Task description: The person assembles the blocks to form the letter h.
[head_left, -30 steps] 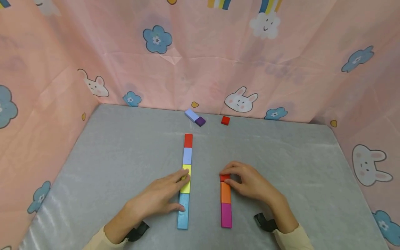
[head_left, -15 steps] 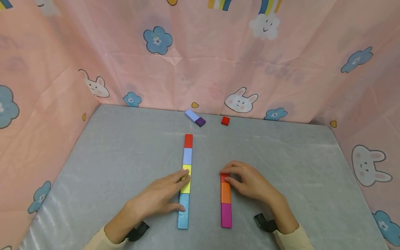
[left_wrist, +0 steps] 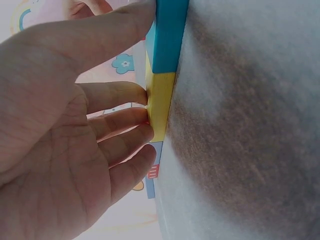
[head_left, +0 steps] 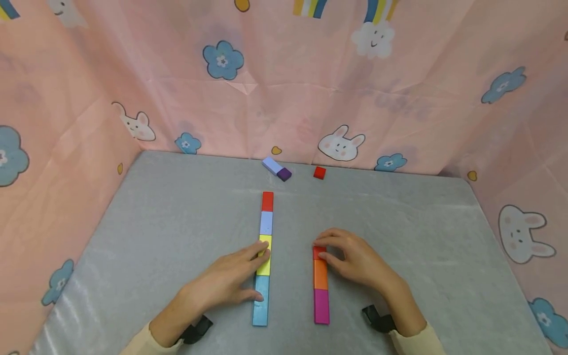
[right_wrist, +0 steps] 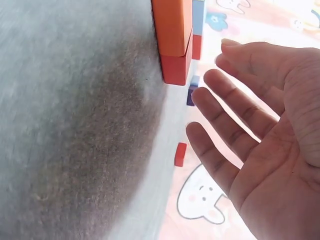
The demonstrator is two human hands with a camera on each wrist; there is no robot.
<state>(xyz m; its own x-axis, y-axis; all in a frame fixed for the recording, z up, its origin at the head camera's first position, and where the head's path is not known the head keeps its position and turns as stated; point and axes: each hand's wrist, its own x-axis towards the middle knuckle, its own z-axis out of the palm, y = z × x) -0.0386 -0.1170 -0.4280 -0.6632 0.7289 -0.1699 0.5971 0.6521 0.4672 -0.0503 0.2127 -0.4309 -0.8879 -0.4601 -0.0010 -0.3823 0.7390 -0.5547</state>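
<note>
Two straight rows of coloured blocks lie on the grey cloth. In the left row, from near to far, are a blue block, a yellow block, a periwinkle block and a red block. My left hand rests its fingertips along the yellow block, thumb at the blue one. The right row has a magenta block, an orange block and a small red block at its far end. Around that end hovers my right hand; the right wrist view shows its loosely bent fingers apart from the blocks.
Near the back edge lie a periwinkle block, a dark purple block touching it, and a lone red block. A pink printed curtain encloses the back and sides of the grey table.
The right fingertips have shifted very slightly, and a little more of the small red block shows. The left hand and the blocks keep their places; the head view has tilted a touch.
</note>
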